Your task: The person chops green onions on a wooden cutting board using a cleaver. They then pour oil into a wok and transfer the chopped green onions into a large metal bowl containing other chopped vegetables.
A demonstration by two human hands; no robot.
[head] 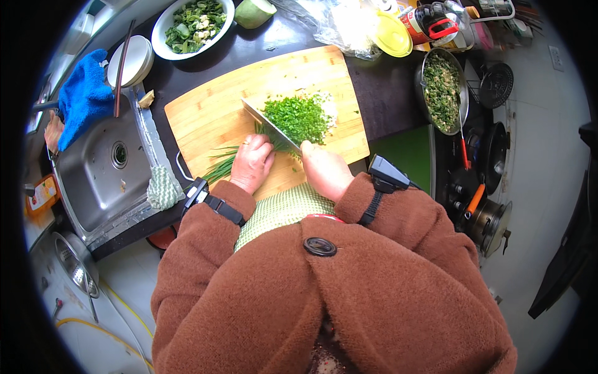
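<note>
My right hand is closed on the handle of a kitchen knife, which it mostly hides. The blade slants up and left across a wooden cutting board. Left of the blade, my left hand presses a bunch of long green stalks, likely chives or scallions, against the board with bent fingers. The stalks reach from beside my left wrist to the blade. On the blade's right side lies a heap of finely chopped greens, with pale bits along its right edge.
A steel sink is at the left, with a blue cloth and stacked bowls by it. Beyond the board are a bowl of cut greens, a cut green vegetable and plastic bags. A pan of chopped filling stands right.
</note>
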